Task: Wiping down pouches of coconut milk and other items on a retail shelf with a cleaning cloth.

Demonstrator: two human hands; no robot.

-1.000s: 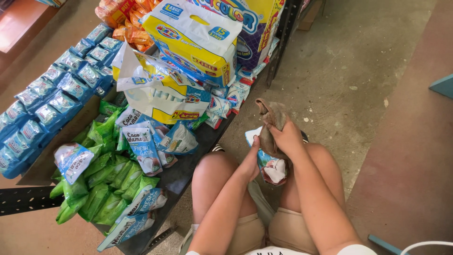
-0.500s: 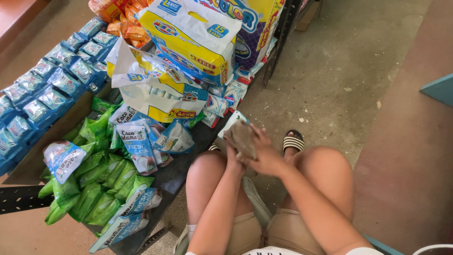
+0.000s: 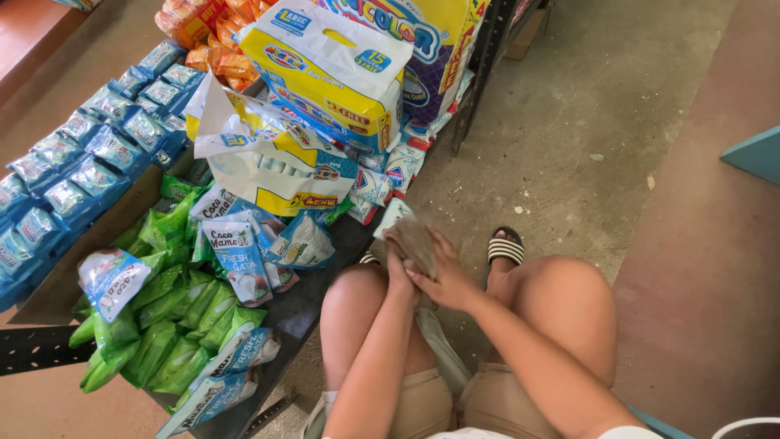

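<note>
1. the left hand (image 3: 400,272) and the right hand (image 3: 443,280) meet just above the knees, both closed around a small sachet (image 3: 394,218) and a grey-brown cloth (image 3: 413,242) draped over it; only the sachet's pale top corner shows.
2. the sachet looks light, thin and flexible, a sealed film pouch with a glossy, probably slippery skin. i judge it best pinched along its flat sealed edges, not squeezed in the middle where the fill could shift or burst.
3. the cloth is soft, limp and matte, folding over the fingers (image 3: 439,244); it should grip the film well.
4. to the left, a low dark metal shelf (image 3: 305,307) carries loose goods: green foil pouches (image 3: 175,313), crinkly and shiny, lying in an overlapping heap.
5. white-and-blue pouches with coconut pictures (image 3: 236,260) lie on top of the green ones, flat and pillow-like.
6. blue sachets (image 3: 81,162) lie in rows farther left, small and glossy.
7. bulky soft plastic packs in yellow, white and blue (image 3: 325,73) are stacked behind, one torn open pack (image 3: 268,162) sagging.
8. the floor (image 3: 585,106) is rough grey concrete; a striped sandal (image 3: 505,246) shows just beside the right knee.
</note>
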